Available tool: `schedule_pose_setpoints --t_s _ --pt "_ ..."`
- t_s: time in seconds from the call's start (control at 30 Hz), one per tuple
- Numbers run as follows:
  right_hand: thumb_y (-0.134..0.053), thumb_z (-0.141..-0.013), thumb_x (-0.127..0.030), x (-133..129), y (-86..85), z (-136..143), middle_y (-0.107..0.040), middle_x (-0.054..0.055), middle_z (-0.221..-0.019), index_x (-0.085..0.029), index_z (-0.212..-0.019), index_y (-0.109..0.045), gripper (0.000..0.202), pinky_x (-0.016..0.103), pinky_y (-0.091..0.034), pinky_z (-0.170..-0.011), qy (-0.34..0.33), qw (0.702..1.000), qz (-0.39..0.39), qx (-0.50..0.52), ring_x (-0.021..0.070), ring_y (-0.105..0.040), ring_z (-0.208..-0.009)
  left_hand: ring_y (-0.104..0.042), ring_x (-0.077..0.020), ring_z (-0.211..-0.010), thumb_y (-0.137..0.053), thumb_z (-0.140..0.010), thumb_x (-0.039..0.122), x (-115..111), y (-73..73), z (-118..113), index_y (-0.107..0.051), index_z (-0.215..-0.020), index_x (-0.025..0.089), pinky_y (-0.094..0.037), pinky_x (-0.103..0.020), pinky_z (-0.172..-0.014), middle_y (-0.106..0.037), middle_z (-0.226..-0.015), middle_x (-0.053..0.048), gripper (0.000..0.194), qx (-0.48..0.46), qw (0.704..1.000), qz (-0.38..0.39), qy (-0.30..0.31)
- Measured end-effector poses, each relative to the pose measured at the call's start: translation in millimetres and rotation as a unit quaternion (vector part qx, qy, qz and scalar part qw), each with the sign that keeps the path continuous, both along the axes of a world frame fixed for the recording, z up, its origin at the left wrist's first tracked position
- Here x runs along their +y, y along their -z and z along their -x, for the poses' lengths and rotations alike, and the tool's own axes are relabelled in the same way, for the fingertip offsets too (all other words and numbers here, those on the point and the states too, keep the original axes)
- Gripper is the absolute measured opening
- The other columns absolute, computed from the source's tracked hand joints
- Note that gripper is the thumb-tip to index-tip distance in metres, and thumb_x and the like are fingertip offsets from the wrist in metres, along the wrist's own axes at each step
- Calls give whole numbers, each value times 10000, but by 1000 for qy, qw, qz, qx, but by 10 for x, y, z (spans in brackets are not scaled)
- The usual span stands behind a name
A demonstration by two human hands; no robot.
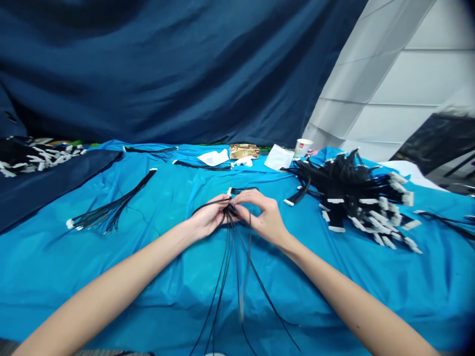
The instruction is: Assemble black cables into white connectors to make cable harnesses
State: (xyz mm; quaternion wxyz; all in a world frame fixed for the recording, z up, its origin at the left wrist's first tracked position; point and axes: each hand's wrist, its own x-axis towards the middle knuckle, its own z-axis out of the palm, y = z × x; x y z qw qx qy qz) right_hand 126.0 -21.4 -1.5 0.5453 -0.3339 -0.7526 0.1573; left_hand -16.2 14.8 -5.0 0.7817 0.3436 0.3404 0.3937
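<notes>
Near the middle of the blue-covered table, my left hand (212, 215) is closed on a bundle of thin black wires (227, 252). The loose wire ends fan out downward toward the table's near edge. Close beside it, my right hand (262, 216) pinches at the same bundle, its fingertips almost touching those of my left hand. A small white connector (229, 191) shows just above the fingertips. The part of the bundle between the fingers is mostly hidden.
On the right lies a big pile of black cables (349, 183) with white connectors. A single cable bundle (115, 205) rests at the left. Farther back are a paper cup (302, 148), a gold packet (244, 151) and white tissues (214, 157). More cables (40, 154) lie far left.
</notes>
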Motion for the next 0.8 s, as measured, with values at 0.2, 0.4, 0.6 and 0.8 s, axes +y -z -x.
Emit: schedule_pose_setpoints --t_s 0.2,0.4,0.6,0.8 --pt "-585 -757 -293 83 -185 -181 -554 -21 -679 -188 -913 -610 190 265 -486 -590 22 912 159 377 94 -550 -593 -667 -214 -709 -390 -823 79 -32 -42 -2 -442 -822 146 -527 -355 -684 -588 -721 -59 85 24 1000 -3 3" --pt "-596 -752 -299 90 -282 -363 -553 -5 -716 -207 -929 -655 208 213 -343 -423 225 925 -38 304 67 -452 -494 -666 -214 -775 -422 -826 120 -56 -1 1 -419 -812 161 -518 -314 -697 -574 -781 -39 44 39 995 -87 0" --pt "-604 -746 -233 -77 -210 -113 -535 -7 -578 -160 -647 -643 129 231 -348 -486 152 988 21 29 90 -456 -518 -649 -131 -721 -516 -806 328 -65 37 -33 -450 -816 170 -512 -247 -670 -547 -833 -5 171 58 978 -192 -54" --pt "-589 -743 -219 -83 -142 -33 -517 -13 -566 -152 -620 -625 144 223 -322 -476 159 984 82 23 84 -435 -504 -611 -101 -703 -549 -764 411 -81 53 -65 -503 -833 167 -510 -238 -659 -558 -857 -5 258 65 966 -240 -73"
